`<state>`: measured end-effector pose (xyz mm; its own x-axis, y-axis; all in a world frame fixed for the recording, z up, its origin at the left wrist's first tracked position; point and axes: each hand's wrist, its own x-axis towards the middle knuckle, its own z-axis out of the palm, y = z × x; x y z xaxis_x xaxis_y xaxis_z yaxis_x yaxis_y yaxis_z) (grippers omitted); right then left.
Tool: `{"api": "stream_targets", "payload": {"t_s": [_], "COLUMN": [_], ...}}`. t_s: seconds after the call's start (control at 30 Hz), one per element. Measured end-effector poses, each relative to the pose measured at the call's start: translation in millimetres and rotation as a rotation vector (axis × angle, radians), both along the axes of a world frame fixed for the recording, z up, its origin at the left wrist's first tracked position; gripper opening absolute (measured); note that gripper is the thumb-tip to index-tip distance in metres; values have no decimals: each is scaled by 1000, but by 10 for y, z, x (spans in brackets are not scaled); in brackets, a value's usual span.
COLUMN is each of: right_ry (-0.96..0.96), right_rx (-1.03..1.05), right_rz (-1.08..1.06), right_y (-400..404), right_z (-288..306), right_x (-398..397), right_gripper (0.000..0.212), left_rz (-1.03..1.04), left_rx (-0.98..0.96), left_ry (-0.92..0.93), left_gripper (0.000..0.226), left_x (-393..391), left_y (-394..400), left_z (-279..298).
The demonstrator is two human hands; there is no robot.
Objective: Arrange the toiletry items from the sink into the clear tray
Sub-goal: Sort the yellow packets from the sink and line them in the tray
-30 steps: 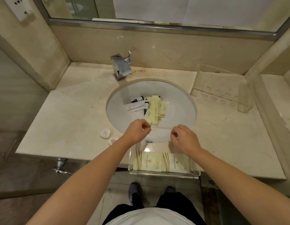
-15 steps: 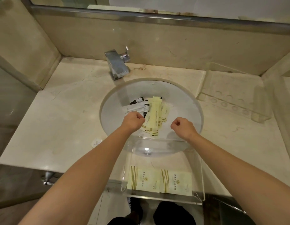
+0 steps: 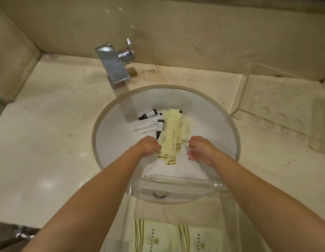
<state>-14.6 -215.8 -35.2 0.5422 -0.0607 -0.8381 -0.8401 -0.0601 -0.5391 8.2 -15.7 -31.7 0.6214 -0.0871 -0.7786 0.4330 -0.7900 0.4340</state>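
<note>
Both hands reached deeper: left hand (image 3: pixel 150 145) grips yellow sachets (image 3: pixel 171 140), right hand (image 3: pixel 200 149) wide.

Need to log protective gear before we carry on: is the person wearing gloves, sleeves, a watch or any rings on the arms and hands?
Nothing is worn that the head view shows. Both forearms are bare up to the frame edge, with no sleeves or cuffs. The left hand and right hand are ungloved. No watch, bracelet or strap shows at either wrist, and no rings are visible, though some fingers are curled out of sight.

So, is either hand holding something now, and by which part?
The left hand closes on the near ends of the yellow packets; a firm hold cannot be told. The right hand is open and empty.
</note>
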Motion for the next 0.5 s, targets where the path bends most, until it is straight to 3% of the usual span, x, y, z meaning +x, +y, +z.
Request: {"api": "stream_targets", "payload": {"t_s": [0.1,0.27,0.4,0.47,0.5], "right_ry": [-12,82,108,99,47], "right_rx": [57,114,130,47,-100], "right_rz": [-69,-172,-271,-252,-155], "right_y": [42,129,215,277,294], "right_z": [-74,-157,-231,-269,-312], "right_x": [127,275,369,420,447], "right_gripper": [32,2,16,15,11], "left_rz": [83,152,166,144,131], "left_rx": [-73,-88,-67,-62,-54], "left_ry": [14,-8,-38,-52,-68], "left_gripper": [10,22,27,19,16], "left_x": [39,63,46,34,34], "left_y": [-42,-127,-158,-155,-149], "left_z": [-96,-192,-218,-221,-224]}}
